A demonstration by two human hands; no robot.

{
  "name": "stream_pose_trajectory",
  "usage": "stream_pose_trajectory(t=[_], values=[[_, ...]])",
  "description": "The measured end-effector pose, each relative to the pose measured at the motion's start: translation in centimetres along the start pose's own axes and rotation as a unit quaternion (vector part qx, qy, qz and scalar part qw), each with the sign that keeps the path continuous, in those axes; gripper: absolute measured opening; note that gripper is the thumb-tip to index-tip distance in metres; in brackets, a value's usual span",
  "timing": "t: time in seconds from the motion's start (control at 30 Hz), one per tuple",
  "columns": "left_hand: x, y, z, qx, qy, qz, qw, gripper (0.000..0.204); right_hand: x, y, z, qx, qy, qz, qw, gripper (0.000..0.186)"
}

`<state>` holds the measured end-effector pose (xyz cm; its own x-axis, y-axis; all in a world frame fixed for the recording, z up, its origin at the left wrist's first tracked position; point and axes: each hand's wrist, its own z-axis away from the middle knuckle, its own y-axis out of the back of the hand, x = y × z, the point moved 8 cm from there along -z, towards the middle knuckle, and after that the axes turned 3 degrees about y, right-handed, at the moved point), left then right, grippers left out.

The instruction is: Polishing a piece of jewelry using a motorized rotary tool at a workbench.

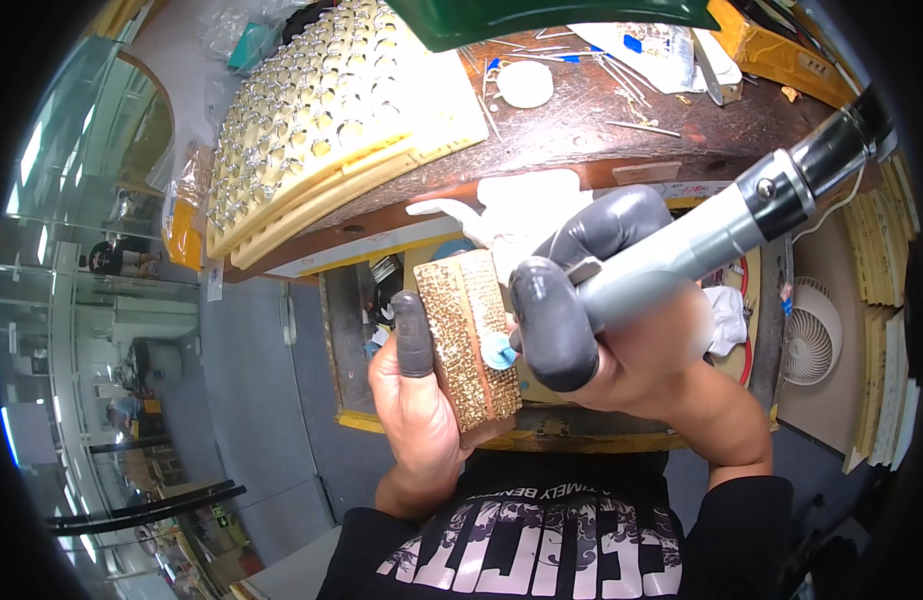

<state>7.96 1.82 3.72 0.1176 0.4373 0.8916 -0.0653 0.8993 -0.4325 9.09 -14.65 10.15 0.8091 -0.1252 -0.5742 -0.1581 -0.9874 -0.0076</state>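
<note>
My left hand [417, 405] grips a rectangular block [452, 345] upright, its thumb in a black finger cot along the block's left edge. Knobbly gold-coloured bands cover the block's face, with a smoother strip between them, and brown shows at its bottom end. My right hand [567, 335], also with black finger cots, is closed round a grey rotary handpiece [672, 245] that slants up to the right. A small light-blue disc [498, 350] at the working end lies against the block's right half, seemingly touching it. The handpiece's tip is partly hidden by my fingers, and a blur covers part of that hand.
On the dark bench [572, 125] beyond stand a cream board [322, 110] bearing rows of rings, a round white piece [526, 84] and several thin metal rods. A green lamp shade [552, 20] hangs overhead. Below my hands is an open drawer [552, 440]; a fan [812, 330] stands right.
</note>
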Motion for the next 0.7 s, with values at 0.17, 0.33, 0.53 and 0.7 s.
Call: stream_pose_trajectory(t=[0.17,0.33,0.53,0.7], values=[[-0.27,0.30,0.04,0.005,0.016,-0.008,1.000,0.044,0.03,-0.02,-0.01,0.009,-0.006,-0.003,1.000,0.010],[-0.24,0.16,0.02,-0.006,0.019,-0.009,1.000,0.044,-0.23,-0.05,-0.08,0.011,-0.001,0.005,1.000,0.011],[-0.36,0.23,-0.03,-0.007,0.029,-0.009,1.000,0.043,-0.36,0.12,-0.14,0.008,0.007,0.021,1.000,0.009],[-0.39,0.54,-0.09,-0.021,0.013,-0.013,1.000,0.042,0.19,-0.06,0.03,0.029,-0.033,-0.006,0.999,0.009]])
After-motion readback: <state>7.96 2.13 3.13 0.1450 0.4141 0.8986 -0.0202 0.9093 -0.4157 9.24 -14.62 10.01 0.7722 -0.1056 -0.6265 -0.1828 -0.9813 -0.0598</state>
